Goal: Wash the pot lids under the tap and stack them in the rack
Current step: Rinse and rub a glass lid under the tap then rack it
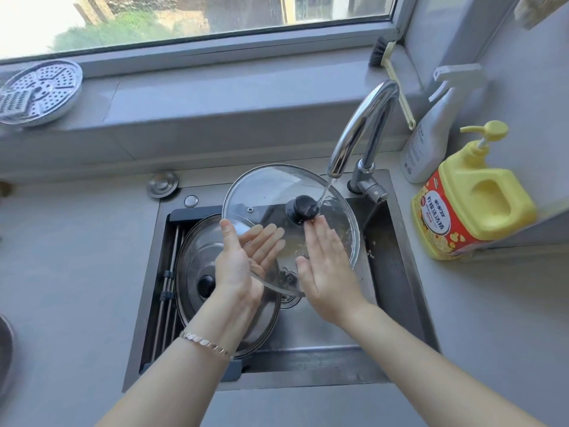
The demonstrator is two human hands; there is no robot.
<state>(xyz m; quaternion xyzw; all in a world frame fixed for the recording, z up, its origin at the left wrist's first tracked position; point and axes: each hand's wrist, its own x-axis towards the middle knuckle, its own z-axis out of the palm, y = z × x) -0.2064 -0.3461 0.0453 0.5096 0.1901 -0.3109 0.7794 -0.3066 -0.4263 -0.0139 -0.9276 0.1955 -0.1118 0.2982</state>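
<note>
A clear glass pot lid (pixel 271 192) with a black knob (pixel 302 208) is tilted over the sink (pixel 397 272), and water from the chrome tap (pixel 360 124) runs onto it beside the knob. My left hand (pixel 237 266) holds its lower left rim, thumb on top and fingers showing through the glass from beneath. My right hand (pixel 323 266) lies flat on the lid's wet upper face, fingers straight, fingertips near the knob. A second glass lid (pixel 197 257) with a black knob lies on the roll-up rack (pixel 167 288) over the sink's left half.
A yellow dish soap pump bottle (pixel 474 208) and a white spray bottle (pixel 431 134) stand to the right of the sink. A brush (pixel 391 72) leans in the window corner. A perforated steel steamer plate (pixel 40 90) sits on the sill at left. A steel plug (pixel 162 184) lies behind the sink.
</note>
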